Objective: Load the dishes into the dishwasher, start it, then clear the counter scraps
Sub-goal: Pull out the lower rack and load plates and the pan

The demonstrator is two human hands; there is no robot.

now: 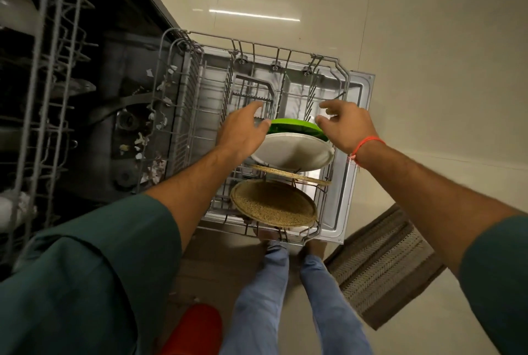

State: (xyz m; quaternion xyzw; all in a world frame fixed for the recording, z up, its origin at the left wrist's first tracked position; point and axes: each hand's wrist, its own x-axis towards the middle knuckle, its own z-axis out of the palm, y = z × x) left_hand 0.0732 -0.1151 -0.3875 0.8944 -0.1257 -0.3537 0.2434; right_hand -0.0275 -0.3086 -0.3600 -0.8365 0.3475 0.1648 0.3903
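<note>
Nearest the viewer, a woven brown plate (274,203) stands on edge in the pulled-out lower rack (340,75), with a second woven plate (291,176) just behind it, seen almost edge-on. Behind that, a white plate (294,152) stands on edge, and a green plate (294,124) sits just beyond it at the head of the row. All four are in the same line of prongs, over the open dishwasher door (357,137).

The left hand (243,132) is at the left rim of the green plate, fingers loosely spread and extended; whether the fingertips touch the rim cannot be told. The right hand (347,123) hangs at the right rim, fingers loosely curled, thumb close to the edge; no firm grip is evident.

Judgement: the step in hand is seating the green plate. To do it well, the lower edge should drop fully between two prongs, clear of the white plate, so the faces do not touch. Both hands should come away evenly so it does not tip.

Orientation: the green plate stands roughly upright. Its faces point along the row, toward and away from the viewer. Its long axis runs left to right across the rack, parallel with the other plates.

Farther left, scraps (140,140) lie on the floor of the dishwasher tub.
</note>
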